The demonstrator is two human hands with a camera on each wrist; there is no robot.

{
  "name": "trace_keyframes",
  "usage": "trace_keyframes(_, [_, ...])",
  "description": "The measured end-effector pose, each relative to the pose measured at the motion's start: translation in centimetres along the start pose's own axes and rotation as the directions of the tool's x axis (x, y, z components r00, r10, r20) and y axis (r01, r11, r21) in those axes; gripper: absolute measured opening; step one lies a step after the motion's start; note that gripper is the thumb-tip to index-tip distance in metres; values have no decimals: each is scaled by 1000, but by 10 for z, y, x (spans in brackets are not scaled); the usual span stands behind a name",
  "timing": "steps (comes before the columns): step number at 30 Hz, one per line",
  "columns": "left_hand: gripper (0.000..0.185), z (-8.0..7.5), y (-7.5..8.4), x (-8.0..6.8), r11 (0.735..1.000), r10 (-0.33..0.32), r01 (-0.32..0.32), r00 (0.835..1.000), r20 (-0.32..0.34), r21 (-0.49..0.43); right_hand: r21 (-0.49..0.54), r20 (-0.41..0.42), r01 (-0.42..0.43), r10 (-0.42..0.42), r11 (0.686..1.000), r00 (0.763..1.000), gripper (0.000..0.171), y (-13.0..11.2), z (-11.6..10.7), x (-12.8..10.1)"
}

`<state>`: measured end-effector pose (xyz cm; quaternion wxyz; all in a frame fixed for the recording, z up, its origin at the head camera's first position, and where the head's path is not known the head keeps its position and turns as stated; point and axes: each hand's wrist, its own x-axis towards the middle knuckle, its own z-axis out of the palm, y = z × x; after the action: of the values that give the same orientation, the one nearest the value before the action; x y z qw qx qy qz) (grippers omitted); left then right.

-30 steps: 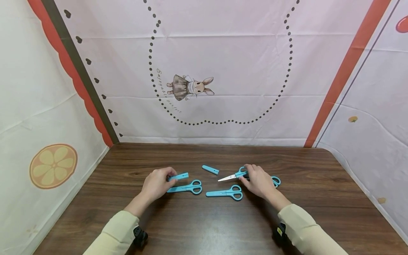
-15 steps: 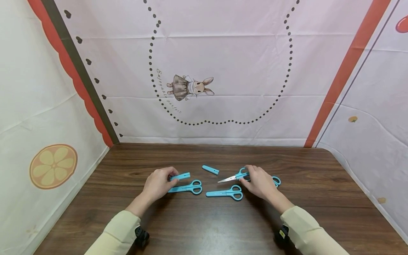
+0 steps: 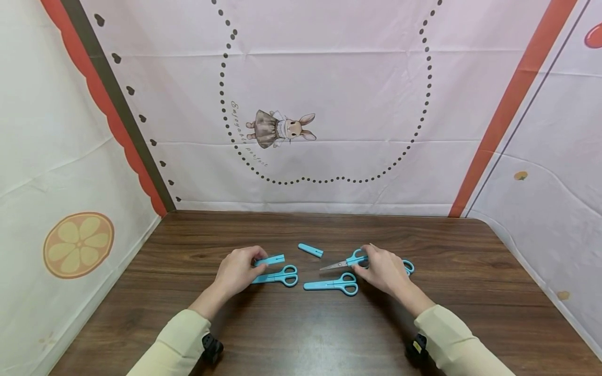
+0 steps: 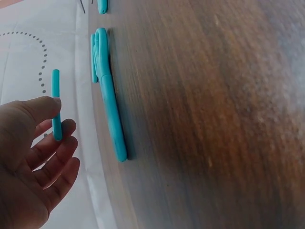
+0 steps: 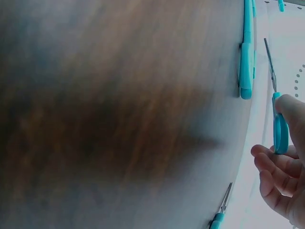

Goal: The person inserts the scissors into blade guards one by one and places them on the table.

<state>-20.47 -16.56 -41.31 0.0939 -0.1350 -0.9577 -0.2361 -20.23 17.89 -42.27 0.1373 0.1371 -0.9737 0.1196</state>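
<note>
My left hand [image 3: 236, 270] pinches a light-blue scissor blade cover [image 3: 275, 259] between thumb and fingers, its end pointing right; the left wrist view shows the cover [image 4: 55, 83] held above the table. On the right, my right hand [image 3: 383, 269] grips a pair of scissors [image 3: 352, 259] by the blue handles, bare blades pointing left toward the cover. Cover and blades are apart. Covered scissors [image 3: 277, 277] lie just below my left hand, their tip partly hidden by it. Another covered pair [image 3: 331, 284] lies in the middle.
A loose blue cover [image 3: 310, 250] lies behind, between the hands. Partly hidden by my right hand is another pair of scissors [image 3: 408, 267]; its bare blades [image 5: 226, 198] show in the right wrist view. A printed cloth [image 3: 352, 104] rises behind the brown table [image 3: 301, 334].
My left hand has shifted slightly right with the blade cover. The scissors in my right hand have tilted a little, their tip now slightly lower and farther left. The other scissors have stayed put.
</note>
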Motion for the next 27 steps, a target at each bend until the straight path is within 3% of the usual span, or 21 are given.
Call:
trace_keyframes(10, [10, 0, 3, 2, 1000, 17, -17, 1000, -17, 6, 14, -2, -1, 1, 1000, 1000, 49, 1, -3, 2])
trace_keyframes(27, [10, 3, 11, 2, 998, 59, -59, 998, -22, -13, 42, -90, 31, -27, 999, 996, 42, 1, -5, 4])
